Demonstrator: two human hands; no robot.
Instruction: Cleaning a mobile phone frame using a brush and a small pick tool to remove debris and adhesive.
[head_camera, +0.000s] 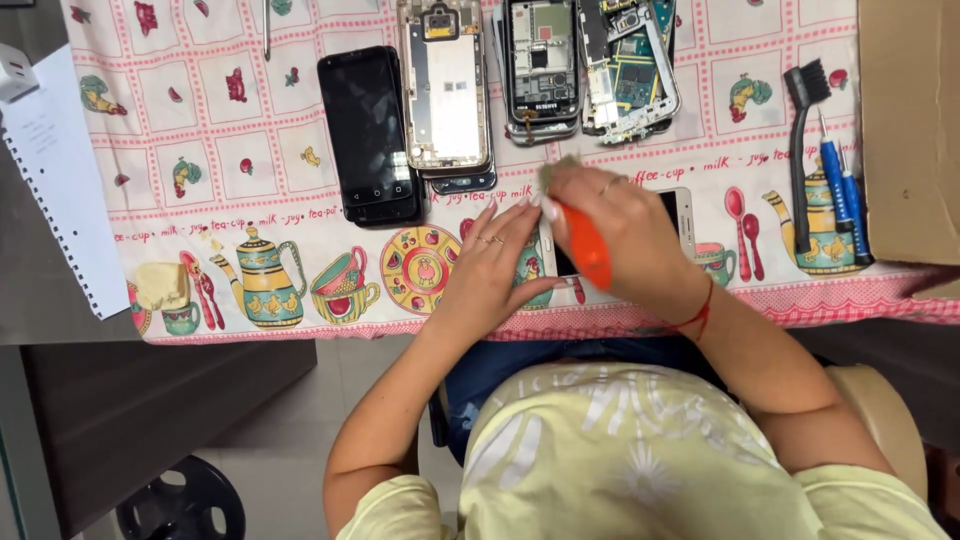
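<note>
Orange plastic is showing in the right hand (620, 235), whose fingers are clamping together around a small orange-handled tool (586, 250), probably a screwdriver, though its tip is hidden. In the head view, the tool is angling down onto a white smartphone (680, 215) lying close to the near edge of the table, mostly covered by both hands. The left hand (495, 265) is lying flat with fingers spread apart, pressing on the phone's left end and holding nothing.

Judging by this, the person is working at the phone's casing or a screw while bracing it; the next move probably calls for steady downward pressure and a firm hold so the phone is not sliding.

Covering the table is a tablecloth (230, 150) printed with teapots, cups and fruit in pink squares. Toward the far edge are lying a black smartphone (368, 135), an opened phone frame (445, 85) and stripped phones with bare circuit boards (590, 65). By the right edge are resting a black brush (800, 140) and blue-handled tools (845, 195). A spiral notebook (60, 170) is overhanging the left edge.
</note>
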